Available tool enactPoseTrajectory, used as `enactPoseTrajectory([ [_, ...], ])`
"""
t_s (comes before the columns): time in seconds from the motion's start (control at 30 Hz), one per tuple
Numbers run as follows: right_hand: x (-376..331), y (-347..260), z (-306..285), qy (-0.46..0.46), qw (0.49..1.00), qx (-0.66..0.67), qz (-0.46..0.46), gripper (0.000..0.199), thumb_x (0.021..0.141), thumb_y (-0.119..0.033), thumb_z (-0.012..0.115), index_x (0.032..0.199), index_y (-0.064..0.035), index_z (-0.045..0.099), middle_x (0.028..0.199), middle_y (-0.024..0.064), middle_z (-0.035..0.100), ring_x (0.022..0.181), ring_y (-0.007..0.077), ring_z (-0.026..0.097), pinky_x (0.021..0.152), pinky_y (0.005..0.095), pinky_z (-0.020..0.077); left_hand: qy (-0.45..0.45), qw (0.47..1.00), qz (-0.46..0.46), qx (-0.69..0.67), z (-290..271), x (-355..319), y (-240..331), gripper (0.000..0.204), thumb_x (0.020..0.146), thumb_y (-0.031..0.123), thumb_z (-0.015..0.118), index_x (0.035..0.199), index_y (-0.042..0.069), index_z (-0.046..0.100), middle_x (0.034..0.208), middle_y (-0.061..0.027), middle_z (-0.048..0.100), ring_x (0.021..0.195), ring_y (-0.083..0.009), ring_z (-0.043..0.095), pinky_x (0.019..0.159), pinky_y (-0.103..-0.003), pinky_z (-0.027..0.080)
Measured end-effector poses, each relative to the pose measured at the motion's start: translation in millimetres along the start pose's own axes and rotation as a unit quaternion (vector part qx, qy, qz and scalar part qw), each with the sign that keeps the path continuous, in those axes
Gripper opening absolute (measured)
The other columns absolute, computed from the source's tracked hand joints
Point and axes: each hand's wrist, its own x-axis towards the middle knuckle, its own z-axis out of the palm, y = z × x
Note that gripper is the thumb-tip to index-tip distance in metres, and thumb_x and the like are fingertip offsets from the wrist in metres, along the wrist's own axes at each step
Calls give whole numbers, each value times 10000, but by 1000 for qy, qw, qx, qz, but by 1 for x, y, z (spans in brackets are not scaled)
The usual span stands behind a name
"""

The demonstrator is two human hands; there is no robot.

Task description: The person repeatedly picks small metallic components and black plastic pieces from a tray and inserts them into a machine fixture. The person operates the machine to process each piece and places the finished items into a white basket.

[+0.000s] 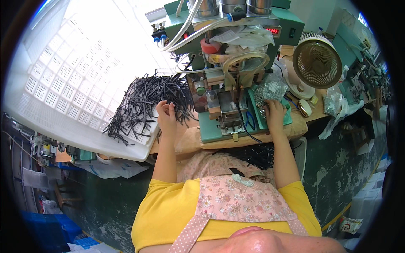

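My left hand (166, 114) is at the right side of a heap of thin black strips (145, 99), its fingers curled toward the thumb. Whatever is between those fingertips is too small to make out. At the green tray (287, 119) right of the press, my right hand (274, 110) reaches into small shiny metal parts (262, 98), with its fingers bent down and drawn together; the parts hide what they pinch. Between my hands stands a green bench press (228, 114) with a metal fixture. A black strip (249, 134) hangs from its front.
The strips lie in a large white perforated crate (84, 143) at left. A round fan (317, 63) stands at right, near a bag of metal parts (332, 105). Air hoses (185, 29) run above the press. More black strips (257, 157) lie below the table edge.
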Motion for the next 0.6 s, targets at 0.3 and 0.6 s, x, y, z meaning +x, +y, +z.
enactPoseTrajectory([
  [0.3, 12, 15, -17, -47, 995, 91, 8, 127, 808, -61, 666, 929, -93, 645, 997, 89, 599, 842, 290, 584, 777, 407, 423, -69, 991, -67, -92, -6, -8, -5, 219, 1004, 170, 489, 1168, 38, 548, 945, -38, 657, 759, -80, 606, 618, -220, 480],
  [0.6, 35, -20, -37, -42, 949, 296, 96, 143, 849, -39, 646, 989, -11, 637, 1015, 115, 592, 902, 243, 619, 807, 317, 479, -71, 961, -46, -264, -10, 1, 67, 298, 1022, 242, 449, 1169, 4, 551, 1020, -79, 648, 853, -131, 651, 734, -236, 518],
])
